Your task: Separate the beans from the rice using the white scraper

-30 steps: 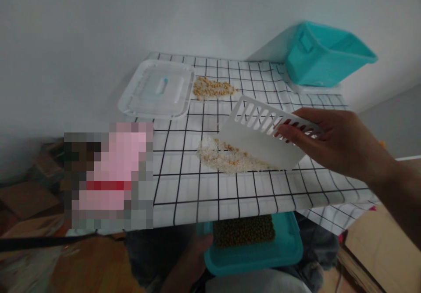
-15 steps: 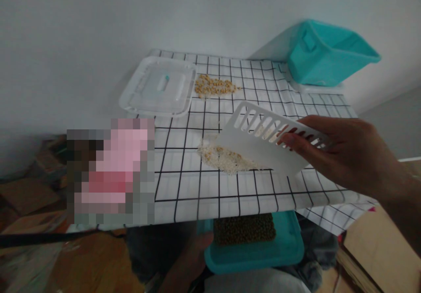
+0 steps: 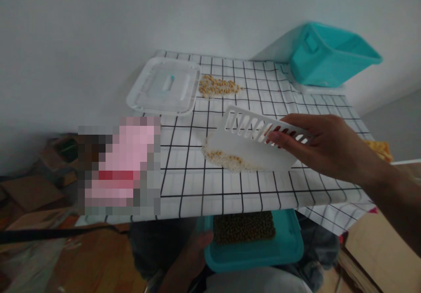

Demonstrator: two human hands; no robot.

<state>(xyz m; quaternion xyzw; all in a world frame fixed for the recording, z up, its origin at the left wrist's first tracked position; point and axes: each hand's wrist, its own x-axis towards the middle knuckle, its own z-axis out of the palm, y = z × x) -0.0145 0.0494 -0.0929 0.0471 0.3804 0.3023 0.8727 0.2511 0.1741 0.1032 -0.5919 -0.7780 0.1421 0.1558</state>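
My right hand (image 3: 315,141) grips a white slotted plastic panel (image 3: 243,137) by its right end, fingers through or behind the slots. The panel tilts over a small pile of pale grains (image 3: 226,162) with some yellow kernels among them, its lower edge at or close to the cloth. Below the table edge, my left hand (image 3: 200,244) is closed on the left rim of a teal tray (image 3: 256,258) at my lap. Small dark greenish-brown beans (image 3: 243,229) fill part of that tray; the table edge hides its far side.
Yellow kernels (image 3: 219,87) lie beside a clear plastic lid (image 3: 164,87) at the back of the checked tablecloth (image 3: 184,181). A teal bin (image 3: 332,56) stands at the back right. At the left is a blurred-out pink item (image 3: 126,152). Cardboard boxes (image 3: 33,192) sit on the floor.
My right hand has moved left with the panel, which now covers more of the grain pile's upper side. My left hand and the tray have stayed nearly still. The view has shifted slightly.
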